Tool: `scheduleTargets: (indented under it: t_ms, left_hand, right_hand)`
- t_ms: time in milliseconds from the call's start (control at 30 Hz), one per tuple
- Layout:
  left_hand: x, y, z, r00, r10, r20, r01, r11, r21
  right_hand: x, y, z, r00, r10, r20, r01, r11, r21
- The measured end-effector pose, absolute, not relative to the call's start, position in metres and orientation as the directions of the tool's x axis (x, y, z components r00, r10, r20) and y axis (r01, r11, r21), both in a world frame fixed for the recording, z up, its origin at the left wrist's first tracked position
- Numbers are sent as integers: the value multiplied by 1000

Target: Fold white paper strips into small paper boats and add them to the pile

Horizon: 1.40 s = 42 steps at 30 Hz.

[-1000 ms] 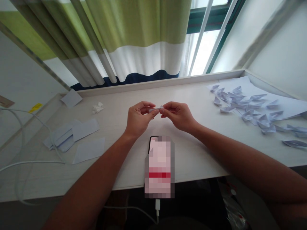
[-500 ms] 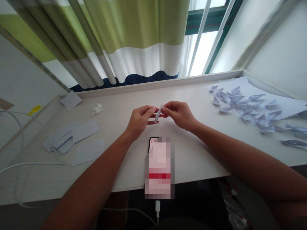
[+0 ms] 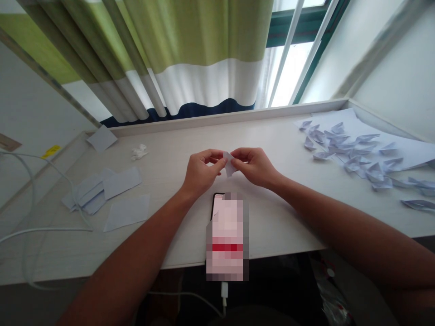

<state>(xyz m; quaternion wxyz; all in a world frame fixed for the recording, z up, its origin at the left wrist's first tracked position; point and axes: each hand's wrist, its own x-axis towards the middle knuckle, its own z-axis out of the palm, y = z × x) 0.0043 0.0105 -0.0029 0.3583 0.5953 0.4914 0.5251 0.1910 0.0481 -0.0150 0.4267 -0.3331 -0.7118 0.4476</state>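
A small folded piece of white paper (image 3: 229,168) is held up above the middle of the white desk. My left hand (image 3: 203,171) pinches its left side between thumb and fingers. On its right side, my right hand (image 3: 254,165) grips it with thumb and forefinger, the other fingers curled behind. Both hands are closed, and their fingertips cover part of the paper. Just below them, nearer to me, lies a phone (image 3: 213,206), its screen mostly blurred out.
Several folded paper boats (image 3: 355,163) lie at the right, some on a large white sheet (image 3: 404,151). At the left are loose paper pieces (image 3: 122,182), a crumpled bit of paper (image 3: 139,152) and a white cable (image 3: 47,230). A charging cable (image 3: 224,290) reaches the phone's near end.
The folded paper has turned from a narrow, edge-on strip to showing a broader flat face. Both hands now hold it closer together. The camera view has shifted slightly.
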Motion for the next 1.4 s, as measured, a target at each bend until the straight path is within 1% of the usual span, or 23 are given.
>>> scheduleTargets:
  t_ms: [167,300,500,633,800,967,1067,1133,1233,1400]
  left_hand:
    - [2,11,-2,-8,990,138,114,-136,984]
    - [1,11,1,-15,993,121,93,-119,989]
    - [0,11,8,23,998,58,29,-58,998]
    - [-2,11,10,22,1000,22,34,-23,999]
    - [-5,9,13,71,997,-4,59,-1,998]
    - [-7,11,10,119,992,31,33,-35,999]
    - [-8,13,6,178,979,102,24,-108,994]
    - [-8,15,2,195,966,168,50,-181,982]
    - [-8,17,-4,161,953,257,100,-275,956]
    - [-11,17,-6,112,925,363,213,-379,901]
  right_hand:
    - [191,49,-16,-432,838,335,109,417,-902]
    - [191,47,-13,-454,821,346,125,443,-888]
    - [192,47,-11,-399,873,280,94,343,-935]
    - [194,48,-12,-387,854,349,121,422,-899]
    - [200,51,-12,-475,800,367,152,485,-861]
    - [203,54,-11,-485,781,393,161,521,-838]
    - [203,55,-10,-466,789,399,130,507,-852]
    - [204,56,-9,-456,795,401,102,494,-864]
    - [204,57,-9,-468,792,393,74,478,-875]
    - [203,60,-10,-480,784,393,-12,442,-897]
